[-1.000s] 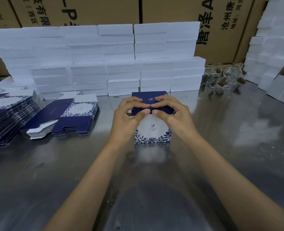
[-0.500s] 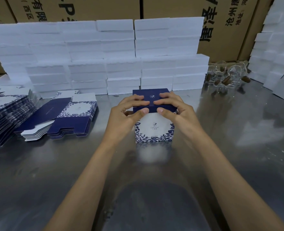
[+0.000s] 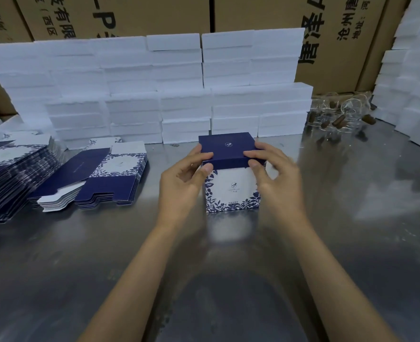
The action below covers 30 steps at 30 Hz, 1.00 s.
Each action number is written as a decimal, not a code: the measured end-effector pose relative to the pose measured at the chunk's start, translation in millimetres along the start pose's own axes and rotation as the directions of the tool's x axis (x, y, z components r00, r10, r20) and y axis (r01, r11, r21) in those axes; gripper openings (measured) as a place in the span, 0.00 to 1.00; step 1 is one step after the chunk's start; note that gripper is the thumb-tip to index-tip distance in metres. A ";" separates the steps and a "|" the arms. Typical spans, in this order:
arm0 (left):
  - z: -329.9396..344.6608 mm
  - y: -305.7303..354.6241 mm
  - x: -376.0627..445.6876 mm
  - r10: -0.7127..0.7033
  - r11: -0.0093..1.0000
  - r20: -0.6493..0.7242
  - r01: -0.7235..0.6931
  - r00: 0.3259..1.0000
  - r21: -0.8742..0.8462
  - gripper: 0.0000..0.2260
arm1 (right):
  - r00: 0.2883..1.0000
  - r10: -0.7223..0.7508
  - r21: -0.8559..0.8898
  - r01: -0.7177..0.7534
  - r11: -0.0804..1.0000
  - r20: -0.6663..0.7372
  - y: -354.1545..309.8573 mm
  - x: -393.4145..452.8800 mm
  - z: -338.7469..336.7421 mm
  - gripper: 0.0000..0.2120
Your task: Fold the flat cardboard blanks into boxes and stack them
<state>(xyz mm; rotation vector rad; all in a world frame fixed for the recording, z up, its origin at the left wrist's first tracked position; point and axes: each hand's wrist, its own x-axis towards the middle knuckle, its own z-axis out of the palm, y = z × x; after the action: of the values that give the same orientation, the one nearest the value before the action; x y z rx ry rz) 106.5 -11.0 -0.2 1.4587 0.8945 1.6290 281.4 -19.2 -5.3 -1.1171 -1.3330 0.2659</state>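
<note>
**Lid seated, box steadied from both sides**

Head view: the box point(image 3: 232, 186) stands upright mid-table point(image 3: 352, 243). The left hand point(image 3: 179, 183) and right hand point(image 3: 275, 178) flank it, fingers point(image 3: 205, 156) curled onto the lid's front corners, likely pressing it closed. Flat blanks point(image 3: 110, 178) wait at left within reach.

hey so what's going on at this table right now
A person is folding printed cardboard into boxes on a metal table. Both hands, left hand and right hand, hold the blue lid edge of one finished-looking box standing upright in front of them. Piles of flat blanks wait to the left. White foam blocks are stacked behind the box.
</note>
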 end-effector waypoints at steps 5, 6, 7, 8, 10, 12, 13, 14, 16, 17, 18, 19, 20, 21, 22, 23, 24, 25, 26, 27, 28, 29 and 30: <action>37.6 -7.5 3.5 0.039 0.993 -0.002 -0.038 0.999 0.110 0.11 | 0.948 -0.307 -0.533 0.303 0.790 0.085 -7.9 -19.0 14.2 0.22; 45.3 -9.4 7.9 0.039 0.992 0.013 -0.040 0.999 0.117 0.11 | 0.957 -0.250 -0.548 0.288 0.785 0.144 -7.9 -19.6 17.2 0.25; 53.5 -11.6 13.1 0.034 0.992 0.023 -0.037 0.999 0.125 0.11 | 0.967 -0.178 -0.560 0.252 0.790 0.183 -6.2 -18.4 17.8 0.29; 62.1 -13.8 18.4 0.026 0.991 0.030 -0.030 0.999 0.131 0.11 | 0.973 -0.118 -0.571 0.211 0.794 0.196 -2.8 -15.2 15.8 0.32; 80.3 -19.2 27.7 0.011 0.990 0.059 -0.019 0.998 0.140 0.11 | 0.982 -0.068 -0.601 0.164 0.782 0.179 10.0 -4.0 6.8 0.34; 98.2 -26.1 37.5 -0.002 0.991 0.076 -0.008 0.997 0.133 0.10 | 0.983 -0.060 -0.619 0.155 0.770 0.171 25.3 10.7 -4.4 0.34; 107.7 -30.1 42.7 -0.009 0.992 0.079 -0.001 0.997 0.123 0.10 | 0.984 -0.057 -0.626 0.153 0.764 0.171 33.3 18.7 -9.7 0.35; 117.9 -34.4 48.2 -0.015 0.994 0.082 0.005 0.997 0.110 0.10 | 0.984 -0.059 -0.634 0.154 0.757 0.169 41.9 26.6 -14.6 0.35; 140.7 -44.5 60.9 -0.021 0.994 0.087 0.011 0.996 0.107 0.10 | 0.984 -0.068 -0.659 0.160 0.735 0.163 61.7 41.9 -23.2 0.36; 153.0 -50.2 66.4 -0.027 0.993 0.087 0.017 0.996 0.116 0.12 | 0.984 -0.074 -0.676 0.166 0.718 0.162 73.1 49.4 -27.6 0.36; 164.9 -56.6 71.5 -0.046 0.992 0.092 0.035 0.995 0.117 0.16 | 0.984 -0.080 -0.694 0.170 0.700 0.160 85.3 57.3 -32.1 0.37; 176.6 -65.1 75.7 -0.083 0.992 0.102 0.072 0.991 0.108 0.21 | 0.984 -0.085 -0.709 0.170 0.684 0.155 97.4 65.3 -36.5 0.38; 187.0 -74.3 79.3 -0.138 0.987 0.115 0.127 0.984 0.094 0.25 | 0.985 -0.090 -0.717 0.169 0.676 0.148 108.9 73.7 -40.5 0.39; 195.4 -85.2 82.7 -0.196 0.979 0.125 0.186 0.973 0.087 0.27 | 0.985 -0.099 -0.717 0.168 0.676 0.138 119.9 82.3 -43.4 0.39; 201.5 -97.9 85.7 -0.237 0.969 0.131 0.225 0.963 0.098 0.27 | 0.985 -0.114 -0.712 0.170 0.681 0.126 130.2 91.2 -45.4 0.39; 205.7 -110.6 89.7 -0.252 0.962 0.132 0.234 0.959 0.142 0.23 | 0.986 -0.126 -0.708 0.169 0.686 0.114 139.7 100.0 -46.3 0.38; 208.9 -120.9 93.9 -0.252 0.954 0.128 0.224 0.959 0.198 0.19 | 0.986 -0.131 -0.705 0.165 0.690 0.103 148.5 109.1 -46.6 0.39; 212.1 -129.7 99.9 -0.246 0.947 0.124 0.212 0.961 0.241 0.16 | 0.988 -0.124 -0.704 0.153 0.694 0.093 157.7 119.5 -45.6 0.40; 214.2 -135.3 105.9 -0.248 0.943 0.128 0.209 0.960 0.261 0.15 | 0.990 -0.109 -0.706 0.137 0.695 0.086 164.4 128.4 -44.6 0.42; 215.9 -139.5 111.7 -0.257 0.940 0.139 0.214 0.957 0.265 0.14 | 0.992 -0.093 -0.713 0.125 0.690 0.083 169.7 136.0 -43.5 0.43; 218.3 -144.4 119.2 -0.269 0.940 0.147 0.226 0.952 0.257 0.14 | 0.993 -0.079 -0.722 0.115 0.683 0.083 176.3 144.2 -41.2 0.44; 219.9 -148.0 126.0 -0.289 0.939 0.150 0.249 0.945 0.237 0.14 | 0.994 -0.069 -0.729 0.109 0.676 0.084 181.6 151.1 -38.6 0.44; 219.6 -150.6 131.6 -0.314 0.938 0.152 0.282 0.937 0.203 0.14 | 0.994 -0.061 -0.735 0.106 0.669 0.087 186.1 156.8 -36.0 0.44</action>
<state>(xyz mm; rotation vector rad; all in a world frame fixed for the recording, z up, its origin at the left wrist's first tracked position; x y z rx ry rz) 329.9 178.5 -49.5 1.4800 1.1183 1.1969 436.6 168.0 -42.1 -1.7272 -1.5882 -0.3719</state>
